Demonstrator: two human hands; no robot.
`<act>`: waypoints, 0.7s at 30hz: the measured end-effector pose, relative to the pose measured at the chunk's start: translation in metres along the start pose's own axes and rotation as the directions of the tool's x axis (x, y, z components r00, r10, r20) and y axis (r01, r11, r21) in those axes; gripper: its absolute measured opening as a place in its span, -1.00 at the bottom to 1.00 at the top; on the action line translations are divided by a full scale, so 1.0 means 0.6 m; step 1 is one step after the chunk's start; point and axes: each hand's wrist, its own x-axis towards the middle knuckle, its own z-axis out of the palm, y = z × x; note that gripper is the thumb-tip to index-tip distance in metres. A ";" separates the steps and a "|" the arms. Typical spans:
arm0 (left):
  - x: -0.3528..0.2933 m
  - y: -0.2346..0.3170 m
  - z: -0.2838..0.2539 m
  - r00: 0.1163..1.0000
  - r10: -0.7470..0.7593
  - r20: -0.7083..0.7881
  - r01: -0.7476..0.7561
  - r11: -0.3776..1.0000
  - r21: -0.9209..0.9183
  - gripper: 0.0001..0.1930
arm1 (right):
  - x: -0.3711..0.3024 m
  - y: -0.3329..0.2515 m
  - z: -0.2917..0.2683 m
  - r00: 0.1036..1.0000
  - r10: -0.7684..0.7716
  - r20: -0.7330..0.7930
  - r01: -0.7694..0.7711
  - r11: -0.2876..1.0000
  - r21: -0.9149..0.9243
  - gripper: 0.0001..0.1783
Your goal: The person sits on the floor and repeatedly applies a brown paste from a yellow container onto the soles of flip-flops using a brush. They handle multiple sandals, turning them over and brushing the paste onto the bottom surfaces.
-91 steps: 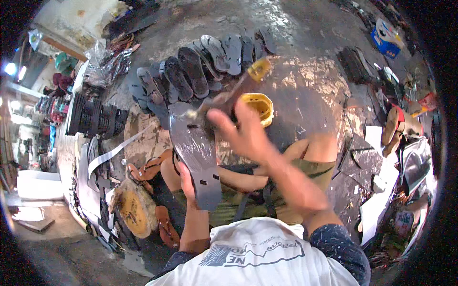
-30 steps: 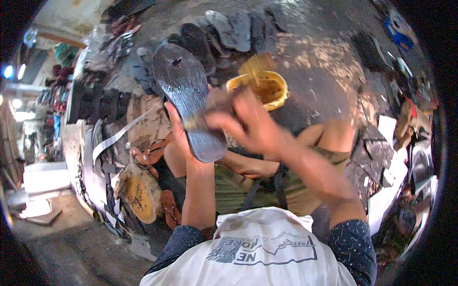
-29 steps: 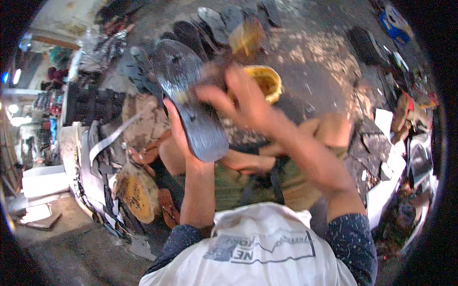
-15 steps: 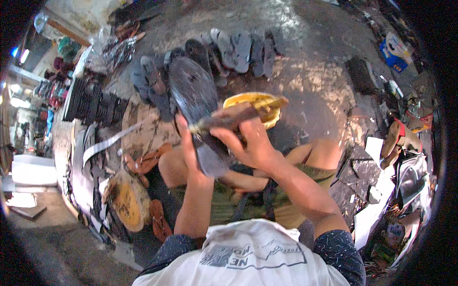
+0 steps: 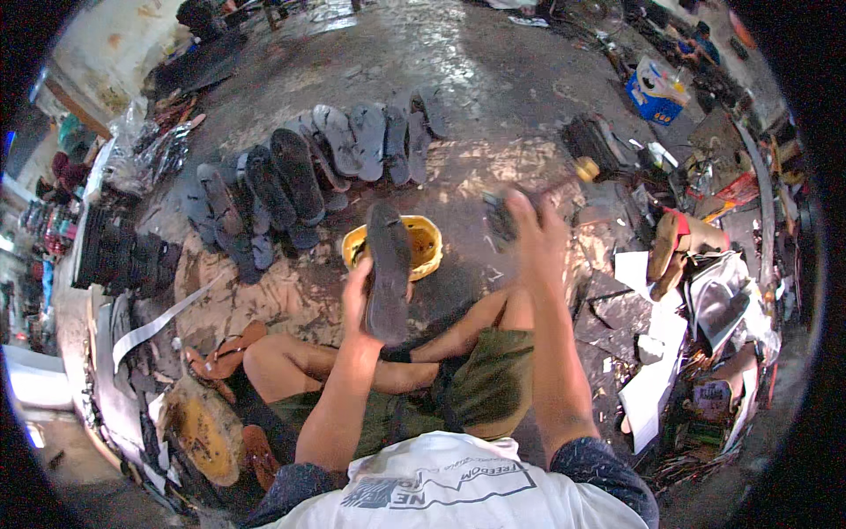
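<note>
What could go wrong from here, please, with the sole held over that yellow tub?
The left hand grips the dark sole by one edge only, so it might slip into the yellow tub. The right hand is blurred, carrying a brush above cluttered floor; drips could land on the bare legs.

Floor (image 5: 493, 79), far side: open, you pass freely. Ahead of your knees: yellow bowl (image 5: 423, 242), then a row of dark soles (image 5: 300, 167). Right edge: tool clutter (image 5: 687, 264). Left edge: stacked soles (image 5: 115, 256).
</note>
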 end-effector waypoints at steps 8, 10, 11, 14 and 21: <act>0.383 0.039 -0.033 0.903 0.138 -0.406 -0.143 0.990 0.017 -0.33 | -0.021 -0.049 -0.131 0.980 0.036 -0.194 0.000 0.983 0.185 -0.62; 0.343 0.031 -0.050 0.874 0.348 -0.338 -0.226 0.908 0.351 -0.43 | -0.011 -0.011 -0.150 0.981 -0.054 -0.188 0.051 0.999 -0.020 -0.58; 0.297 0.020 -0.016 0.904 0.353 -0.243 -0.240 0.887 0.395 -0.55 | -0.006 0.014 -0.175 0.976 -0.118 -0.182 0.080 0.975 -0.206 -0.55; 0.115 0.109 0.027 0.848 0.524 0.080 -0.454 0.639 0.621 -0.51 | 0.026 0.084 -0.208 0.887 -0.427 0.175 0.393 0.501 -0.771 -0.45; -0.423 0.404 -0.273 -0.056 0.888 -0.456 -0.334 0.414 0.847 -0.44 | 0.065 0.132 -0.133 0.747 -0.525 0.409 0.610 0.294 -0.736 -0.31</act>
